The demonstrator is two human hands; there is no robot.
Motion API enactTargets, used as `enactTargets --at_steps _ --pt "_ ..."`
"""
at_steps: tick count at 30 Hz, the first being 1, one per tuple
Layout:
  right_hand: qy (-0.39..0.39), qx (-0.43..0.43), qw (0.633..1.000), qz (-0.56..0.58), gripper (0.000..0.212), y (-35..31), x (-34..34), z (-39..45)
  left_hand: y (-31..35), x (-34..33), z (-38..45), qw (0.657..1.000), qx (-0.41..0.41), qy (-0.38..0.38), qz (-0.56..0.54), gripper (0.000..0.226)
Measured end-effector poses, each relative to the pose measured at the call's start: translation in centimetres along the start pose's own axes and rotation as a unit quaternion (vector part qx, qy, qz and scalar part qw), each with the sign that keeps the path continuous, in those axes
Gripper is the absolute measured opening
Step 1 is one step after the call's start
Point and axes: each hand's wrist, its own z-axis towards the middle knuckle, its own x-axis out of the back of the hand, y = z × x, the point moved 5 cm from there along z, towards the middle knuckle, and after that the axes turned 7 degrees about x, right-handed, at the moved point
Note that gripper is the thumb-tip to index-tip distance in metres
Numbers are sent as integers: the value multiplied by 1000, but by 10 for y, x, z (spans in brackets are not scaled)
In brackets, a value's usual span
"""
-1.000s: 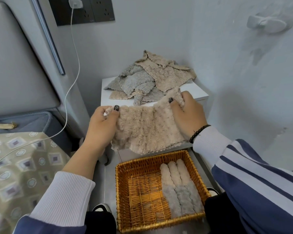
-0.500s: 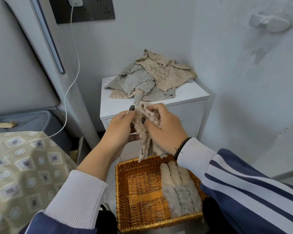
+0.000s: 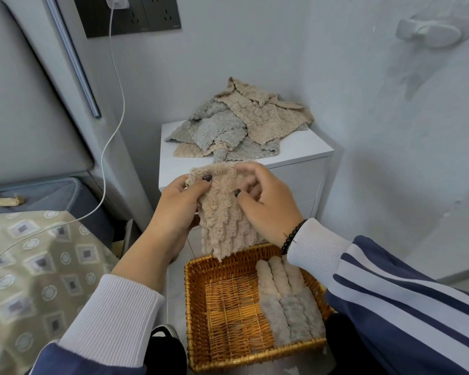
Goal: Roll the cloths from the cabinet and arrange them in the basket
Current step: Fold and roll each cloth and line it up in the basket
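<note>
Beige cloth (image 3: pixel 222 209) pinched at top by left hand (image 3: pixel 178 209) and right hand (image 3: pixel 268 207); right fingertips blurred. Basket (image 3: pixel 201 315) rolls partly hidden by sleeve.

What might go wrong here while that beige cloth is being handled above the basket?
The beige cloth hangs loose below the left hand and right hand, so a roll started now may come out uneven or slack. Its dangling corner hovers near the wicker basket rim and might snag. The heap of unrolled cloths reaches the cabinet edge and may slide off.
</note>
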Motion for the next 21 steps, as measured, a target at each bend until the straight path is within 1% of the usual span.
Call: enactTargets --at_steps 2,3,5,6,8,9,11,13,15,17,19,20,21 --pt "51 -38 998 3 44 6 9 1 2 0 -3 999 -2 -17 -34 21" --pt "58 -69 996 12 51 10 11 2 4 1 -6 998 -5 -26 -49 21" --pt "36 -144 987 66 68 20 11 2 5 2 -9 997 -12 -40 -67 24" --pt "14 -179 977 114 72 23 9 1 6 3 -10 996 -14 -46 -73 27" --pt "-25 -235 947 220 71 27 4 -3 7 5 -13 994 -14 -64 -88 41" --pt "-35 -250 934 251 76 29 3 -6 8 5 -15 993 -12 -74 -96 47" --pt "-41 -258 928 266 85 30 5 -8 8 6 -17 990 -14 -89 -110 51" --pt "-47 -264 923 277 81 31 8 -9 8 8 -17 987 -14 -99 -125 49" --pt "-75 -287 904 308 65 30 7 -13 9 9 -19 985 -15 -110 -135 45" --pt "-103 -278 899 323 51 29 5 -15 9 7 -20 984 -17 -120 -134 42" --pt "-79 -241 910 329 45 27 7 -13 9 6 -19 985 -26 -115 -128 30" --pt "-57 -222 916 328 44 27 12 -11 8 7 -18 987 -35 -99 -122 21" --pt "-39 -206 923 322 42 27 16 -9 8 7 -17 989 -42 -76 -116 16"
